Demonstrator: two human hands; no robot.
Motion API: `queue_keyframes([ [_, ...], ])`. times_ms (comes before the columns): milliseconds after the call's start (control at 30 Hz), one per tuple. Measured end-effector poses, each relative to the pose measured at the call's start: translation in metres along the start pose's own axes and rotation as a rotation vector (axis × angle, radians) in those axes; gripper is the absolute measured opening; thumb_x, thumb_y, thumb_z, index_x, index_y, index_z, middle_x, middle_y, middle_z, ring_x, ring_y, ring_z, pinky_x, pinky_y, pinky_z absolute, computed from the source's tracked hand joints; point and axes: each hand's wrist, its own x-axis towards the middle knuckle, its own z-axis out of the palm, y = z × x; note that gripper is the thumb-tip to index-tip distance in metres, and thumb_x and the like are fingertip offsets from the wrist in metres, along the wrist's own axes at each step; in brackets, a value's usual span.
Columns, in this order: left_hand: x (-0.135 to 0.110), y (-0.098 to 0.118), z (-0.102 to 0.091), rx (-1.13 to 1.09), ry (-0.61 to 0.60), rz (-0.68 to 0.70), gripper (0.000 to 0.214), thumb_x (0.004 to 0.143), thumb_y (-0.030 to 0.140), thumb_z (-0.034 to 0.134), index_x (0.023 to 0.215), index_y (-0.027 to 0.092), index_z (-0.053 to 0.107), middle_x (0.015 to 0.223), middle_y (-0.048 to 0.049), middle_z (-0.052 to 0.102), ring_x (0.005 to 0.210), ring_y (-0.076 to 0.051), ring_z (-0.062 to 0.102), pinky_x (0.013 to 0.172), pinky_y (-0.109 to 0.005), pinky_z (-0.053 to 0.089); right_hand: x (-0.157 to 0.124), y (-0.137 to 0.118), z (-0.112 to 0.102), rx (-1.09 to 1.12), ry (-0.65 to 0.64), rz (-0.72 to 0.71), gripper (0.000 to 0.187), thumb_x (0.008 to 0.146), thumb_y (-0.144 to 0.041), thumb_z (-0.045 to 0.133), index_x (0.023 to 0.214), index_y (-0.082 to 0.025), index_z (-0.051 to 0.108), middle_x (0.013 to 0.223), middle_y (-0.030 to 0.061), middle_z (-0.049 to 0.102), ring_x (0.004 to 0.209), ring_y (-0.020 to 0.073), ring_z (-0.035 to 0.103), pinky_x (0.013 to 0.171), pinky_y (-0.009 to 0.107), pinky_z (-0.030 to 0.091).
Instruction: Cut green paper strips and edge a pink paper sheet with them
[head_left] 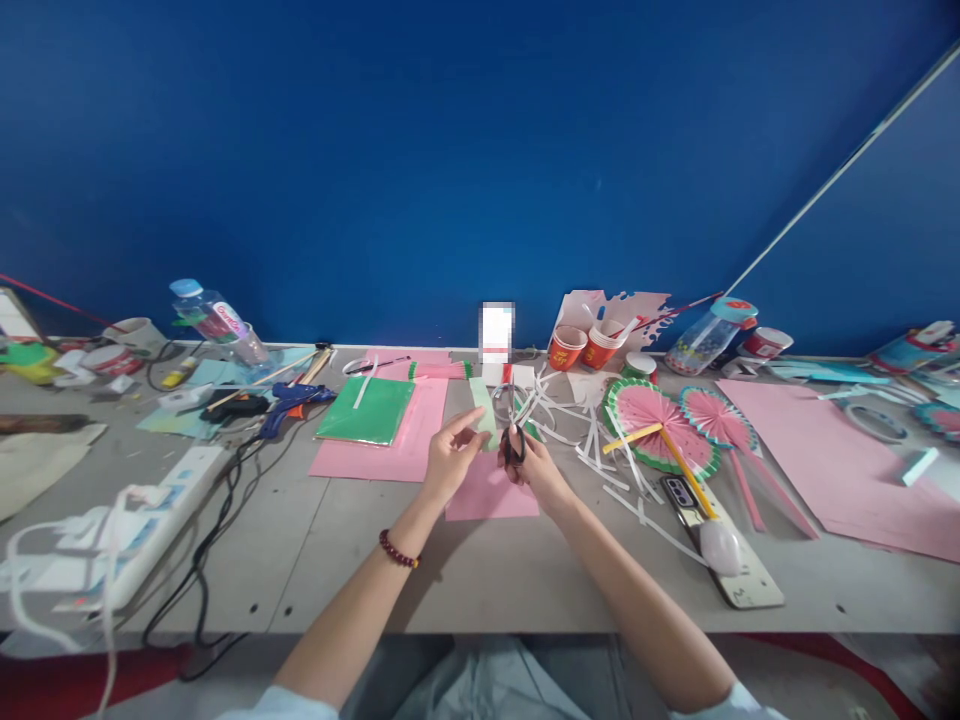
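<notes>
My left hand (pixel 454 450) pinches a pale green paper strip (pixel 484 405) near its lower end, fingers closed on its edge. Just right of it, my right hand (pixel 534 465) is wrapped round the dark handles of a pair of scissors (pixel 514 440), whose blades point away from me beside the strip. Whether the blades touch the strip I cannot tell. Under both hands lies a piece of pink paper (pixel 491 495). A green paper pack (pixel 367 410) rests on a larger pink sheet (pixel 420 455) to the left. White paper strips (pixel 559 415) lie tangled right of the scissors.
Pink-and-green paper fans (pixel 652 420) and a phone (pixel 731 560) lie to the right. Red paper cups (pixel 568 348) stand at the back. On the left are a blue glue gun (pixel 289 405), black cables (pixel 225 500), a white power strip (pixel 169 520) and a plastic bottle (pixel 217 320).
</notes>
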Motion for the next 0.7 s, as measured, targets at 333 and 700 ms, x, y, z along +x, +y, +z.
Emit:
queue_keyframes([
  [333, 0.006, 0.005, -0.011, -0.057, 0.185, -0.009, 0.054, 0.071, 0.035, 0.071, 0.122, 0.021, 0.06, 0.081, -0.0007, 0.062, 0.07, -0.009, 0.053, 0.07, -0.023, 0.047, -0.005, 0.009, 0.005, -0.132, -0.229, 0.055, 0.05, 0.077, -0.067, 0.049, 0.082, -0.018, 0.049, 0.065, -0.0017, 0.059, 0.041, 0.0047, 0.042, 0.037, 0.018, 0.029],
  [700, 0.01, -0.002, -0.014, -0.037, 0.238, 0.04, 0.053, 0.071, 0.036, 0.07, 0.121, 0.02, 0.06, 0.079, -0.0015, 0.06, 0.068, -0.01, 0.053, 0.071, -0.025, 0.048, -0.008, 0.009, 0.006, -0.219, -0.353, 0.051, 0.05, 0.077, -0.068, 0.048, 0.083, -0.019, 0.049, 0.069, -0.0019, 0.058, 0.048, 0.0064, 0.049, 0.039, 0.017, 0.034],
])
